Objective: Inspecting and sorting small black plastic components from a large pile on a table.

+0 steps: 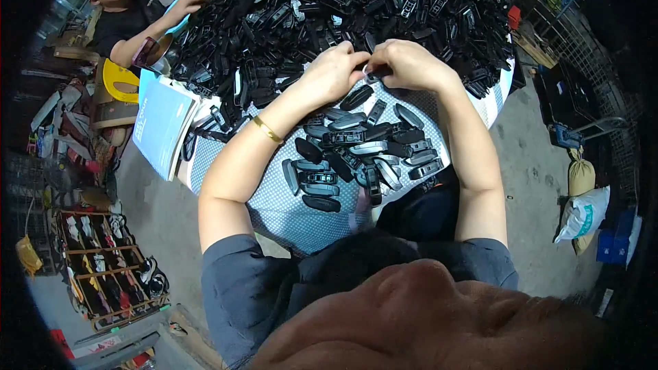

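My left hand and my right hand meet at the front edge of a large heap of black plastic parts. Both hands are closed, with thumbs and fingers pinched around a small black plastic part that is mostly hidden by the fingertips. Something pale shows beside it, too small to name. Between my forearms lies a smaller pile of long, rounded black and grey plastic pieces. Several of these show slotted inner sides. A gold bangle circles my left wrist.
A patterned cloth covers the table. Blue-covered books lie at its left edge, near sunglasses. Another person reaches into the heap at the far left. Racked goods stand lower left; sacks rest on the floor at right.
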Motion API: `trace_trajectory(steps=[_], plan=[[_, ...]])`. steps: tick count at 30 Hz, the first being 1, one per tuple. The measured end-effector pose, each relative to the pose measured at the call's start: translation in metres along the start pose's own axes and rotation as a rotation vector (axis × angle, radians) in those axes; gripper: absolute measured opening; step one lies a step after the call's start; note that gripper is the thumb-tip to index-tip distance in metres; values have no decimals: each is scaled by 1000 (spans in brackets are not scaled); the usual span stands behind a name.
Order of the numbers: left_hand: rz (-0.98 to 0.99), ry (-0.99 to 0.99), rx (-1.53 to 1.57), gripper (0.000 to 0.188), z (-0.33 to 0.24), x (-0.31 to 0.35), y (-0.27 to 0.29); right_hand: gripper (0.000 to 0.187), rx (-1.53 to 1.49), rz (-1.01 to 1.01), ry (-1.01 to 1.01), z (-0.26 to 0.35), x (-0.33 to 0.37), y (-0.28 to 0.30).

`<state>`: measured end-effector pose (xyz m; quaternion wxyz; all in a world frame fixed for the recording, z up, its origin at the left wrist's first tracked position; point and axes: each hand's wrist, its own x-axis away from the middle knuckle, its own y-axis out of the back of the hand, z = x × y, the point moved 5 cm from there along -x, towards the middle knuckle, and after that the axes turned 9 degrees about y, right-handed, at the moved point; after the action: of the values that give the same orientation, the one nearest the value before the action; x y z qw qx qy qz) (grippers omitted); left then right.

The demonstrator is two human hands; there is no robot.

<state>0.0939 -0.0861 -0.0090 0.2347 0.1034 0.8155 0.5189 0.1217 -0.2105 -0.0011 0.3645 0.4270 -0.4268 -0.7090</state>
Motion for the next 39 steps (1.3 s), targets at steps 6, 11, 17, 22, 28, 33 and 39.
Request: trace_trajectory(steps=[6,11,17,22,28,33,39], plan=[[72,6,109,35,8,1,4,25,-567,-453,-195,-18,-1,18],[87,29,228,37,9,4,5,30,-824,-699,-226,-15,-4,16],[57,-190,85,32,-14,1,-3,30,-950,-921,-299,-32,3,18],[-33,172,535,28,10,-4,-2,32,-975,-875,-217,-21,0,14],[-130,429,1307,27,32,-2,8,28,-584,-729,-220,-4,-8,7],[-189,428,1144,28,29,0,15,27,-304,-727,-95,6,-10,8],[-262,391,1142,31,29,3,15,24,-81,-768,-28,18,-12,11]])
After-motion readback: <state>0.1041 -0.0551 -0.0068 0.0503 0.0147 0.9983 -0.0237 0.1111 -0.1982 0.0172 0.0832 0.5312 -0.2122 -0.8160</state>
